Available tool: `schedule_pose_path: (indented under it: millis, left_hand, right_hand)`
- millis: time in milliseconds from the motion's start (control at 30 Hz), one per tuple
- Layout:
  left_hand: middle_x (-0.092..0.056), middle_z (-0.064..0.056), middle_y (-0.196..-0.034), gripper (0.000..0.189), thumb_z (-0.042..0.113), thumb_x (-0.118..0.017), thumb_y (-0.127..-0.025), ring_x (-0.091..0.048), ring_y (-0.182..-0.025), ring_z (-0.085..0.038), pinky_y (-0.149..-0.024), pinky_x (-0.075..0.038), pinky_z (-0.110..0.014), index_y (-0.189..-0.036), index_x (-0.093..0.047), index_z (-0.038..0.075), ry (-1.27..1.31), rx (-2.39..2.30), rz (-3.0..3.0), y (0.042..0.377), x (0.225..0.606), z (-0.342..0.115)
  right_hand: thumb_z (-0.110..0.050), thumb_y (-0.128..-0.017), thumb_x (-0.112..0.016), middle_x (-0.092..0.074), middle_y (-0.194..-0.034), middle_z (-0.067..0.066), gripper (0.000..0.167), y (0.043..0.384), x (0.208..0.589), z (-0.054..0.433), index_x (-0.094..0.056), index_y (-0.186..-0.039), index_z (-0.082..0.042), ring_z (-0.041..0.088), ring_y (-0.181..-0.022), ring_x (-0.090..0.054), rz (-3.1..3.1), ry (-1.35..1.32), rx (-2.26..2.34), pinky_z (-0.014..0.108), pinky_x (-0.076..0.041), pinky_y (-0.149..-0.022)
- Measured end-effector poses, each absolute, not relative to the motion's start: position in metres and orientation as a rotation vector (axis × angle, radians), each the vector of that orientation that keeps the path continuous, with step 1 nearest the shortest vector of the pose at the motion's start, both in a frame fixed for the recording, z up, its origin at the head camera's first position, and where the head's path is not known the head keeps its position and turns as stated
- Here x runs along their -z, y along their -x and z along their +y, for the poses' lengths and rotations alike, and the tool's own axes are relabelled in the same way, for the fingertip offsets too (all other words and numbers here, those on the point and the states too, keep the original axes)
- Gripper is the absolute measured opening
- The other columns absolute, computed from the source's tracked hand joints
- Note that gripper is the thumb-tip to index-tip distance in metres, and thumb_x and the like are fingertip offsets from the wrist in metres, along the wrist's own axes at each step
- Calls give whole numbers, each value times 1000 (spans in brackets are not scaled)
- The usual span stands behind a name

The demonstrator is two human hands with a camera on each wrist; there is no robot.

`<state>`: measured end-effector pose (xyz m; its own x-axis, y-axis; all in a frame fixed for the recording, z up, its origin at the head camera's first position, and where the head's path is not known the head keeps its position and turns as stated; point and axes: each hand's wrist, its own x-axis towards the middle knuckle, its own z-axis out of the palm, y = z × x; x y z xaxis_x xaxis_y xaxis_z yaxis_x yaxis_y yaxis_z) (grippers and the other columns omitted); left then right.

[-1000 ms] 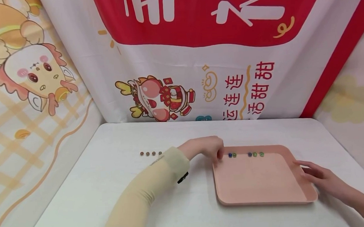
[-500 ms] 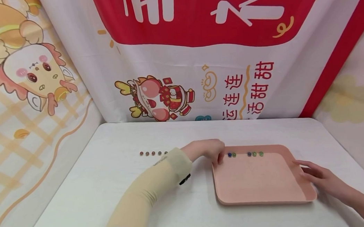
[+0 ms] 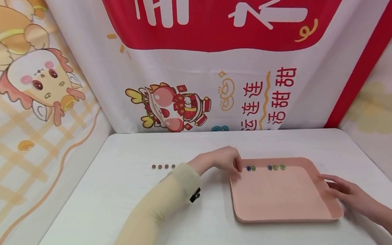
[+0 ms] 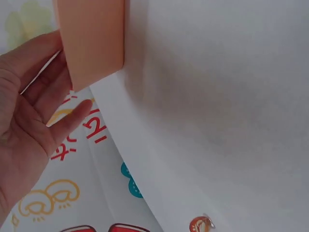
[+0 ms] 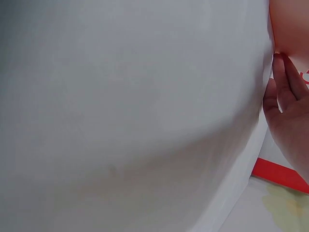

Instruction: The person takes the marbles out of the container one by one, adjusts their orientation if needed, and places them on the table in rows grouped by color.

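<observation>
A pink rectangular tray [image 3: 281,196] lies on the white table, several blue and green marbles [image 3: 275,168] lined up along its far side. At the tray's far left corner is my left hand [image 3: 224,159], its fingers bent down over the rim. In the left wrist view the tray wall [image 4: 94,43] hides some fingertips of that hand [image 4: 29,101], so whether they pinch a marble does not show. On the tray's right side my right hand [image 3: 350,195] rests its fairly straight fingers against the rim; the right wrist view shows its fingertips [image 5: 285,72] touching the wall.
Left of the tray, a row of small brownish marbles [image 3: 163,167] sits on the white table [image 3: 202,227], partly covered by my left sleeve [image 3: 163,199]. A printed cloth [image 3: 185,63] hangs along the back edge, with patterned side panels [image 3: 47,109] beside it.
My left wrist has risen slightly and its forearm has shifted a little left, now hiding one marble of the table row. The fingers stay at the tray's corner; my right hand keeps its place.
</observation>
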<state>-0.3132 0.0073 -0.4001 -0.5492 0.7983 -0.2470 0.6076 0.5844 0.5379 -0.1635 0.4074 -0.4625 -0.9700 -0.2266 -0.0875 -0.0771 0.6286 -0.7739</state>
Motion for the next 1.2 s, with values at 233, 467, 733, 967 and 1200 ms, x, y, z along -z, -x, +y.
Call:
schedule_pose_path:
  millis: [233, 467, 733, 967, 1200]
  left_hand:
    - [-69, 9, -85, 14, 12, -75, -86, -64, -80, -7, -73, -51, -20, -98, -77, 6, -1145, -850, 2277, 313, 386, -15]
    - [-71, 6, -89, 16, 12, -74, -87, -66, -84, -10, -76, -53, -24, -101, -75, 5, -1124, -1040, 2220, 306, 376, -32]
    - [-71, 3, -91, 17, 10, -75, -86, -67, -85, -12, -78, -54, -25, -102, -75, 3, -1044, -1152, 2181, 296, 376, -50]
    - [-71, 4, -90, 19, 12, -75, -86, -68, -82, -13, -78, -54, -26, -103, -75, 2, -1105, -1166, 2163, 283, 380, -70]
    - [-72, 3, -93, 17, 12, -73, -88, -68, -83, -15, -80, -55, -29, -103, -75, 5, -1136, -1210, 2141, 271, 384, -99]
  right_hand:
    - [-17, -99, -58, -47, -120, -37, 47, 166, 463, 408, -45, -141, -3, -18, -101, -46, 2672, 282, 1301, 12, -45, -77]
    - [-20, -99, -58, -46, -121, -37, 48, 165, 461, 408, -45, -142, -3, -19, -103, -43, 2667, 265, 1279, 12, -45, -78]
    - [-20, -99, -58, -46, -119, -38, 50, 165, 462, 408, -42, -142, -1, -19, -100, -46, 2638, 249, 1291, 14, -46, -78]
    - [-14, -97, -59, -49, -120, -35, 45, 165, 464, 409, -48, -140, -3, -18, -102, -45, 2696, 322, 1302, 10, -44, -77]
    - [-19, -98, -58, -48, -117, -36, 48, 165, 462, 408, -44, -141, -1, -17, -100, -48, 2671, 267, 1274, 14, -47, -77]
